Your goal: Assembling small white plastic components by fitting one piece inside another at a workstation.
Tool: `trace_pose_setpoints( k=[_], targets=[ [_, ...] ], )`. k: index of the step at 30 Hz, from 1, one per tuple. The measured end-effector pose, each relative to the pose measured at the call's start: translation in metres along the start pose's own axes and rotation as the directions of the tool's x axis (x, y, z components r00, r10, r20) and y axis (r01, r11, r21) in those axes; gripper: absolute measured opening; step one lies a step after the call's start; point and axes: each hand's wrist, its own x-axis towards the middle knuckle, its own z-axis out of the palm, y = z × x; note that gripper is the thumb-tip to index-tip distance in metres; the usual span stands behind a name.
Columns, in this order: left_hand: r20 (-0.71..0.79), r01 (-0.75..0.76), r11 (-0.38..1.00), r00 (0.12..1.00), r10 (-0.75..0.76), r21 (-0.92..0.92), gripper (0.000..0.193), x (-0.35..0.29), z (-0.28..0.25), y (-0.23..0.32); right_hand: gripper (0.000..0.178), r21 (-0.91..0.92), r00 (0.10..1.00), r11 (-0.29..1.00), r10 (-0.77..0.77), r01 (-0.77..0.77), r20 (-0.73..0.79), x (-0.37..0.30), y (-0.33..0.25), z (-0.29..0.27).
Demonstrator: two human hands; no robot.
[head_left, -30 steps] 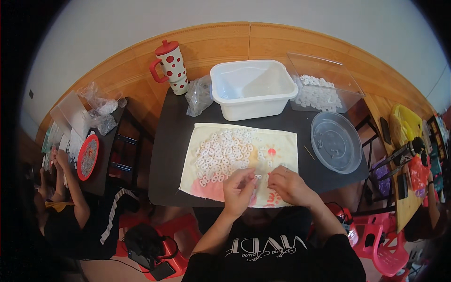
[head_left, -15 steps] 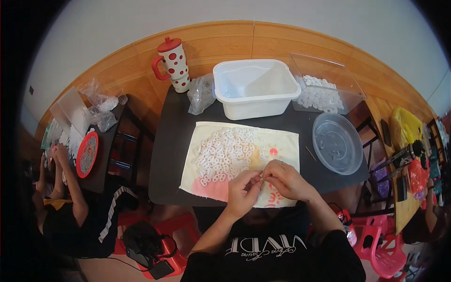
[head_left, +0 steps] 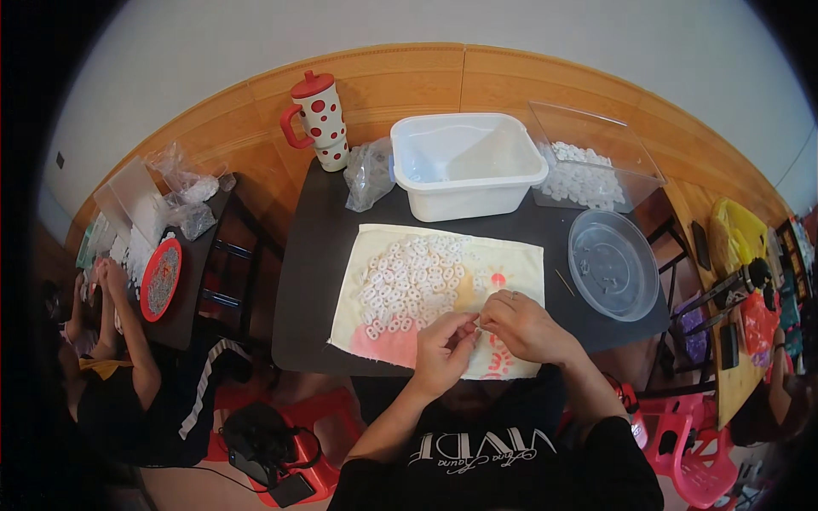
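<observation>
Both hands [head_left: 444, 351] [head_left: 527, 327], fingertips [head_left: 468, 340] close together, over cloth [head_left: 388, 341]

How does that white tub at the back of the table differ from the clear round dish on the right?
The white tub is roughly rectangular; the clear round dish is circular.
The white tub is deep; the clear round dish is shallow.
The white tub looks opaque; the clear round dish is see-through.
Both rest on the dark table.

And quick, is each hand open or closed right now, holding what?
Left hand: pinched closed; can't tell what, if anything, it holds.
Right hand: pinched closed beside the left; anything held is hidden.
</observation>
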Motion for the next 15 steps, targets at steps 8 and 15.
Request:
trace_pose_setpoints(
  k=[8,15],
  targets=[
    [0.001,-0.019,0.999,1.000,0.019,0.043,0.028,0.0001,-0.0010,0.0012,0.015,-0.090,1.000,0.996,-0.026,0.026,0.002,-0.0016,0.0018,-0.0007],
    [0.010,-0.012,0.999,1.000,0.012,0.043,0.028,0.0001,-0.0013,0.0014,0.016,-0.125,0.998,0.991,-0.040,0.045,0.046,0.0013,-0.0004,-0.0024]
  ],
)
